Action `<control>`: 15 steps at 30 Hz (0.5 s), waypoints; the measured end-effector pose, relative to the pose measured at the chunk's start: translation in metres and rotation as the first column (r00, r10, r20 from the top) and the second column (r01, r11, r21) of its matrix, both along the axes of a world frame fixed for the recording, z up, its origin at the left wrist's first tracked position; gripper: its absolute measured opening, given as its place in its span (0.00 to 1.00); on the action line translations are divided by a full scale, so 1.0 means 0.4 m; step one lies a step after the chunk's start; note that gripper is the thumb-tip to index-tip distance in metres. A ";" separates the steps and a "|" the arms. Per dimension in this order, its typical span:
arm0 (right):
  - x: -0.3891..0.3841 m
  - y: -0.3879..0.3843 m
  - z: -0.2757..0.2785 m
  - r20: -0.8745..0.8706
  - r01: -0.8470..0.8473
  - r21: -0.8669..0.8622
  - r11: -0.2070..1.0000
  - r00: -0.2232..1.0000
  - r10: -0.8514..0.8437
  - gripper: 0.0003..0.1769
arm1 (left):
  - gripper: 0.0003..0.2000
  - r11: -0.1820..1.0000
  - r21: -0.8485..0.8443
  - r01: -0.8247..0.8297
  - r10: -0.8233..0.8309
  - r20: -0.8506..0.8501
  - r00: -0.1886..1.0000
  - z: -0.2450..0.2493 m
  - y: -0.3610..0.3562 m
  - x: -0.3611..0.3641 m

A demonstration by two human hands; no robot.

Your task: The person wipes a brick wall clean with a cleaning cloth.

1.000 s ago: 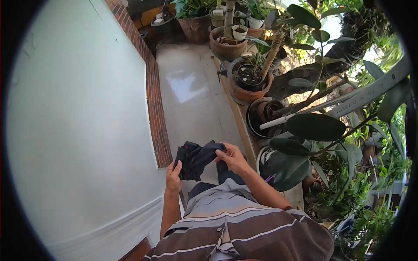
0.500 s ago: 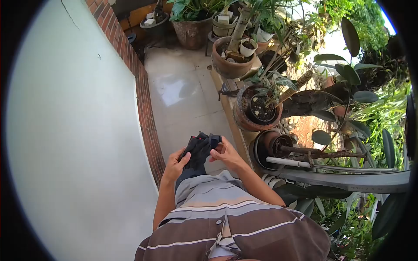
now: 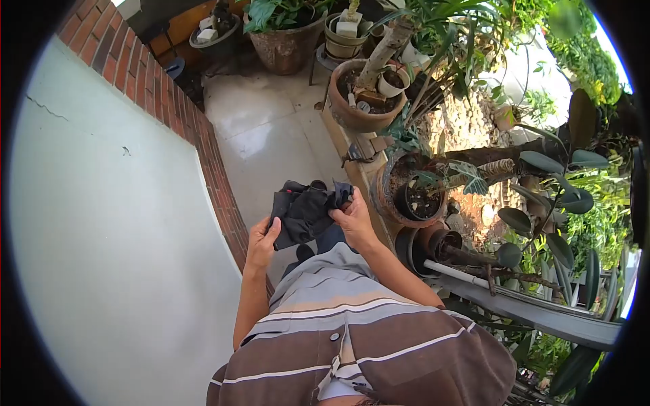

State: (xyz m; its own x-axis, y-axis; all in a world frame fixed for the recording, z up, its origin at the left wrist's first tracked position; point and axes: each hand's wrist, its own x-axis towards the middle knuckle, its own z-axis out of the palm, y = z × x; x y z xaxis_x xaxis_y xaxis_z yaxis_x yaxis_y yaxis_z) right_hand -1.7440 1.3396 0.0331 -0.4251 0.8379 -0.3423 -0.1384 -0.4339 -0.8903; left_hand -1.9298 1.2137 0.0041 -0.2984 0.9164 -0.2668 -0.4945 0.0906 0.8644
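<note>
A crumpled black cloth item with a small red spot near its upper edge is stretched between my hands, in front of my waist. I cannot make out what kind of item it is. My left hand pinches its left side, thumb on top and fingers behind. At the upper right, my right hand grips a bunched end, with its fingers partly hidden by the fabric.
On my left rises a pale wall edged with red brick. Smooth tiles run ahead. Along the right ledge stand several potted plants, including a terracotta pot, with a grey pipe near my right elbow.
The black cloth is spread wider and flatter than before, and my hands are farther apart. My view has turned slightly, with the pots and wall shifted.
</note>
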 end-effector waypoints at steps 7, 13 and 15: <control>-0.239 0.338 -0.093 -0.174 -0.097 -0.078 0.992 0.981 0.082 0.28 | 0.15 0.987 0.003 -0.159 0.157 0.142 0.977 -0.043 0.306 -0.198; -0.452 0.651 -0.010 -0.305 -0.281 -0.246 0.928 0.931 0.201 0.28 | 0.14 0.960 0.080 -0.269 0.262 0.092 0.961 0.034 0.589 -0.375; -0.516 0.713 0.012 -0.336 -0.318 -0.299 0.900 0.918 0.212 0.30 | 0.14 0.950 0.089 -0.298 0.288 0.110 0.951 0.065 0.654 -0.413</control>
State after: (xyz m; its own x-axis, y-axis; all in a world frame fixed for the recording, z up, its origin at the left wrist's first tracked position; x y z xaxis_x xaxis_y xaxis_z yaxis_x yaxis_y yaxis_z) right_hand -1.9505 1.6250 0.0381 -0.7382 0.5332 -0.4133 -0.2020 -0.7592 -0.6187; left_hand -2.0948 1.4754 0.0302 -0.5363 0.8162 -0.2149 -0.5651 -0.1581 0.8097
